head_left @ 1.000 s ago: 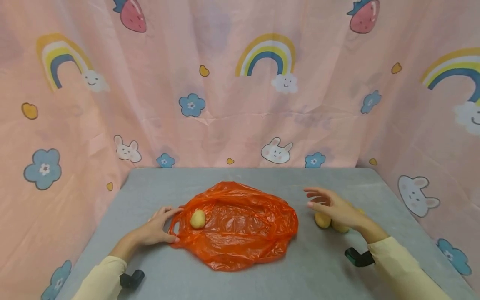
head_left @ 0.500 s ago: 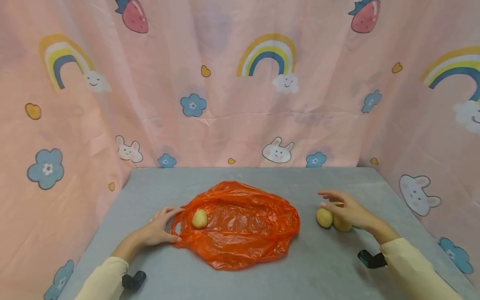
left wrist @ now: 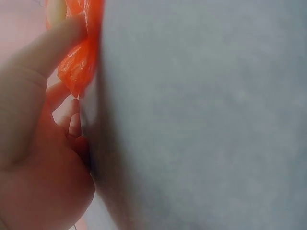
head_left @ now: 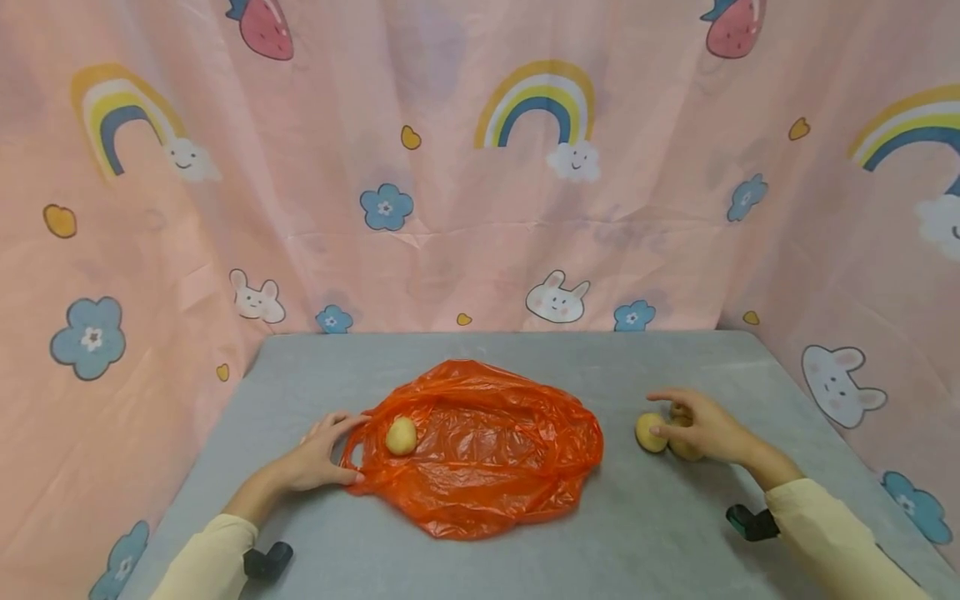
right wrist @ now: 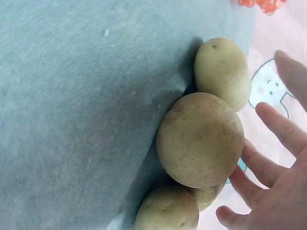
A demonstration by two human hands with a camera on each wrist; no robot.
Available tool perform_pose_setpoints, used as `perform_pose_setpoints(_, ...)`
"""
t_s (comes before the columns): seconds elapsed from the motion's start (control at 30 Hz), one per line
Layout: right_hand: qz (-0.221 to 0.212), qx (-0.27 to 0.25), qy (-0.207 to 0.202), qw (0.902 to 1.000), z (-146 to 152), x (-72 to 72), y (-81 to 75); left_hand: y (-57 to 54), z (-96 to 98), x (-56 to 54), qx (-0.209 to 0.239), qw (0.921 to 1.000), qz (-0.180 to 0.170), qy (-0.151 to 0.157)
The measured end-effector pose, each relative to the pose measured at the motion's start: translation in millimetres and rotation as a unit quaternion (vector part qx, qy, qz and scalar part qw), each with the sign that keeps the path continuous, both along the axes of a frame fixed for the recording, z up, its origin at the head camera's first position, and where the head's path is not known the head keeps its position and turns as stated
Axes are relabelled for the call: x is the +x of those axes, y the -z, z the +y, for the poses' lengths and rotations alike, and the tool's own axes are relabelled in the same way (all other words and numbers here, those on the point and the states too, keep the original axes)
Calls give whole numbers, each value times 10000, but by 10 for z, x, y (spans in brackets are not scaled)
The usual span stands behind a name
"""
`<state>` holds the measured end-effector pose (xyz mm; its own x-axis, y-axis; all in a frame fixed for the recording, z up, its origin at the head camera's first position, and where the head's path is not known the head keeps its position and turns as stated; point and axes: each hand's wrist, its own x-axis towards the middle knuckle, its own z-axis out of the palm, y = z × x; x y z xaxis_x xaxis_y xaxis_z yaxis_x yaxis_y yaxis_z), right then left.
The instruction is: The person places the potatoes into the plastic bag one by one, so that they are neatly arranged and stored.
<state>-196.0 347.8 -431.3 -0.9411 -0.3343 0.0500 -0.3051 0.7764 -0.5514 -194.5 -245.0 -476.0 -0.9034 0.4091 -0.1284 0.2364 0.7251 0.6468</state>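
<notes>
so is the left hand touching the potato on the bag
Apart. The head view shows a strip of the bag between the fingertips of the left hand and the potato.

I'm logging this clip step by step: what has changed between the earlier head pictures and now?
The right hand has moved farther right, away from the orange bag, and come down over the cluster of potatoes; its fingers are spread, and no grip or release shows. The left hand stays at the bag's left end, and the single potato stays at that end too.
</notes>
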Motion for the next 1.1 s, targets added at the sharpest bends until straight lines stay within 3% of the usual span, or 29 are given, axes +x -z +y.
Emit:
perform_pose_setpoints(0.33,90,627,37,9980,51,-4,107,-9,-10,2,-35,10000,-61,-70)
perform_pose_setpoints(0.83,281,900,262,9952,21,43,229,2,0,-11,-53,9999,-18,-117)
perform_pose_setpoints(1.1,462,813,297,9952,4,36,203,-4,-1,4,-35,9999,-90,-136)
